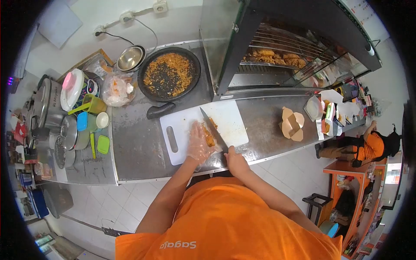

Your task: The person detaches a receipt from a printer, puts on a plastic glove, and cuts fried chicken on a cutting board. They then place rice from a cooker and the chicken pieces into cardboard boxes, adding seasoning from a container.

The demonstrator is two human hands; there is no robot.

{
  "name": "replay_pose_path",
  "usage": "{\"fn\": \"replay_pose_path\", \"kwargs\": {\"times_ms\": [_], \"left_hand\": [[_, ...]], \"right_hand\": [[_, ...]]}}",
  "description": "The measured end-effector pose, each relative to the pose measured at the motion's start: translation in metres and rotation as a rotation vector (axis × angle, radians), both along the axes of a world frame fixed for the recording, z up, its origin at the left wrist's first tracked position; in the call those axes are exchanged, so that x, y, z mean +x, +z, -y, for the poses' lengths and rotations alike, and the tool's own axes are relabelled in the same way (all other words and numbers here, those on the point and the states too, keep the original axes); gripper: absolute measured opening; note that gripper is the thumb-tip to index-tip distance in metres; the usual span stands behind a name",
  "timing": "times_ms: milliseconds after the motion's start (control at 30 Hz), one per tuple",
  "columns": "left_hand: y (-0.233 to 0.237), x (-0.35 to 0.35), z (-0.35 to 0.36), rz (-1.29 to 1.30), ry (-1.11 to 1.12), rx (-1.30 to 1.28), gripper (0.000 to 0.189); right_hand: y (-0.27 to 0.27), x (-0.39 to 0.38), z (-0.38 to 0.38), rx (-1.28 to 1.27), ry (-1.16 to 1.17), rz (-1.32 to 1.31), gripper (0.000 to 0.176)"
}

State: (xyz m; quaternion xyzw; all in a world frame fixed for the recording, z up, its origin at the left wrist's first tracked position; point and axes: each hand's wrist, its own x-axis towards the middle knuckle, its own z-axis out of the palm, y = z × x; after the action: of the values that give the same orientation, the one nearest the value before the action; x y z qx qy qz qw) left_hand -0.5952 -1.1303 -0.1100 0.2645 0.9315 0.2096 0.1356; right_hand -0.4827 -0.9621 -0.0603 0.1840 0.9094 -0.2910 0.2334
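On the white cutting board (236,123) lies a piece of browned, fried-looking food (209,138). My left hand (199,143), in a clear plastic glove, is pressed on this food with the fingers close together. My right hand (236,162), bare, is closed round the handle of a large knife (215,128). The blade points away from me and lies along the right side of the food. Small orange crumbs are near the blade.
A dark pan (196,82) with orange crumbs stands behind the board. An open cardboard box (292,125) is to the right. A glass display cabinet (223,93) rises behind; containers and pots (54,104) crowd the left. Another person (373,145) is at the far right.
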Motion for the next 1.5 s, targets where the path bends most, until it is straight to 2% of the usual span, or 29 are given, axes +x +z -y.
{"fn": "replay_pose_path", "kwargs": {"times_ms": [100, 233, 333, 467, 600, 667, 733, 800, 833, 900, 1000, 1067, 1100, 1133, 1200, 1233, 1267, 1300, 1333, 1367, 1400, 1433, 1500], "left_hand": [[-0.001, -0.001, 0.000, 0.020, 0.012, -0.005, 0.121], [-0.013, -0.004, -0.005, 0.024, 0.036, -0.050, 0.122], [-0.017, -0.007, -0.004, 0.038, 0.002, -0.057, 0.119], [-0.017, -0.002, -0.004, 0.070, 0.003, -0.098, 0.105], [-0.015, -0.005, -0.005, 0.001, 0.017, -0.095, 0.096], [-0.015, -0.007, -0.007, -0.014, 0.038, -0.072, 0.096], [-0.020, 0.006, -0.007, -0.020, 0.030, -0.070, 0.097], [-0.025, 0.003, -0.006, -0.005, 0.057, -0.046, 0.097], [-0.024, 0.003, 0.000, -0.058, 0.036, 0.040, 0.109], [-0.008, 0.007, 0.001, -0.053, 0.043, 0.085, 0.115], [-0.009, 0.009, -0.010, -0.121, 0.027, 0.125, 0.126], [0.026, 0.000, -0.029, -0.133, -0.024, -0.085, 0.118], [0.038, -0.005, -0.038, -0.136, -0.010, -0.126, 0.105], [0.033, -0.008, -0.043, -0.143, -0.003, -0.122, 0.105], [0.010, -0.015, -0.056, -0.078, 0.075, -0.065, 0.083], [-0.008, -0.017, -0.061, -0.081, 0.080, -0.068, 0.083], [-0.029, -0.019, -0.064, -0.163, 0.104, 0.038, 0.069], [-0.039, -0.020, -0.067, -0.245, 0.124, 0.140, 0.056], [-0.039, -0.020, -0.070, -0.245, 0.120, 0.124, 0.056], [-0.038, -0.021, -0.075, -0.316, 0.147, 0.125, 0.047], [-0.037, -0.023, -0.080, -0.386, 0.173, 0.126, 0.039], [-0.032, -0.027, -0.084, -0.388, 0.165, 0.107, 0.039], [-0.022, -0.039, -0.093, -0.276, 0.183, -0.114, 0.032]], "right_hand": [[0.009, 0.009, 0.004, -0.009, 0.023, -0.033, 0.030], [-0.010, 0.018, 0.012, 0.037, 0.081, 0.016, 0.031], [-0.035, 0.007, 0.021, 0.036, 0.071, 0.044, 0.035], [-0.047, -0.030, 0.035, 0.009, 0.052, 0.009, 0.036], [-0.040, -0.002, 0.029, -0.007, 0.047, -0.071, 0.030], [-0.043, 0.004, 0.025, 0.040, 0.021, -0.038, 0.029], [-0.054, -0.009, 0.031, 0.032, 0.022, -0.135, 0.031], [-0.056, -0.025, 0.034, -0.004, 0.044, -0.180, 0.032], [-0.048, -0.012, 0.029, -0.012, 0.011, -0.189, 0.032], [-0.043, 0.011, 0.016, 0.037, -0.015, -0.277, 0.032], [-0.026, 0.022, -0.012, 0.112, -0.057, -0.209, 0.031], [-0.026, 0.028, -0.028, 0.166, -0.082, -0.145, 0.030], [-0.036, 0.024, -0.041, 0.228, -0.066, -0.171, 0.030], [-0.041, 0.019, -0.051, 0.292, -0.043, -0.198, 0.029], [-0.042, 0.014, -0.067, 0.316, -0.044, -0.227, 0.032], [-0.038, 0.014, -0.075, 0.352, -0.013, -0.354, 0.035], [-0.034, 0.016, -0.082, 0.383, 0.014, -0.479, 0.039], [-0.029, 0.018, -0.092, 0.371, 0.012, -0.479, 0.039], [-0.023, 0.020, -0.103, 0.348, 0.012, -0.482, 0.043], [-0.018, 0.024, -0.115, 0.322, 0.011, -0.485, 0.047], [-0.012, 0.030, -0.130, 0.303, 0.004, -0.484, 0.047], [-0.006, 0.037, -0.147, 0.232, -0.015, -0.482, 0.046], [0.011, 0.054, -0.179, 0.156, -0.104, -0.417, 0.041]]}}
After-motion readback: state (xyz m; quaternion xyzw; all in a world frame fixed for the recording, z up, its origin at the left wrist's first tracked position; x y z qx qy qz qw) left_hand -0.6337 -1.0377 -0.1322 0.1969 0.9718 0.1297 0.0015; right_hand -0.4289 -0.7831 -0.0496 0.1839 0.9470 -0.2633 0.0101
